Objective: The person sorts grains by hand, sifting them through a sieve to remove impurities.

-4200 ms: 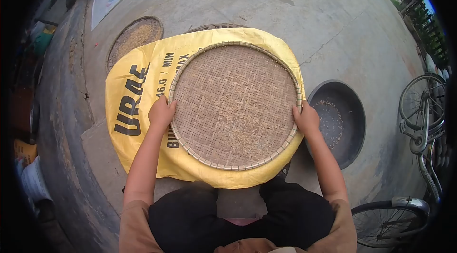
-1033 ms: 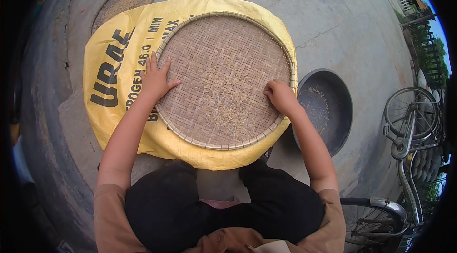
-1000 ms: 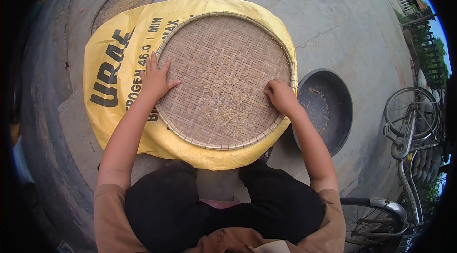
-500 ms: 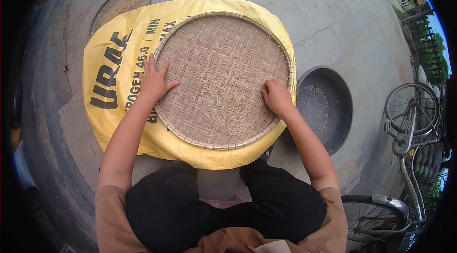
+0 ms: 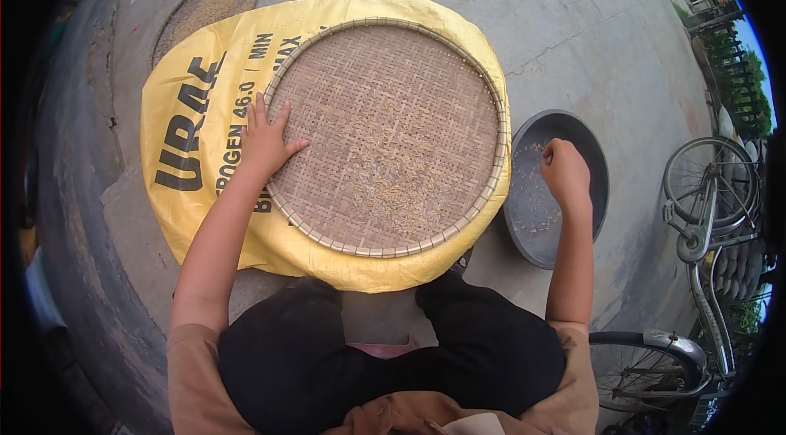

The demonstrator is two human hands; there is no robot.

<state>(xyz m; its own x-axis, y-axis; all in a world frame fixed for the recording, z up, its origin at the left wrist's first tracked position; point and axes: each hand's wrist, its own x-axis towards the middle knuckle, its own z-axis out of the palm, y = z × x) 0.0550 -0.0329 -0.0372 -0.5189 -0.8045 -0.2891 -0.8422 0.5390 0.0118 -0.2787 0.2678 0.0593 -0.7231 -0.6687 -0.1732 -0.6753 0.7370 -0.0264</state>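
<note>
A round woven bamboo tray lies on a yellow printed sack in front of my knees. Pale grains are scattered over its middle and lower part. My left hand rests with spread fingers on the tray's left rim. Over the dark grey basin to the right hangs my right hand, its fingers pinched together. Whatever they hold is too small to make out. A thin scatter of grains lies in the bottom of the basin.
Another round tray with grain stands at the back left on the concrete floor. Bicycles are along the right side. My knees are close to the sack's front edge.
My right hand has moved right, from the bamboo tray's right side to above the grey basin. The left hand has stayed on the rim.
</note>
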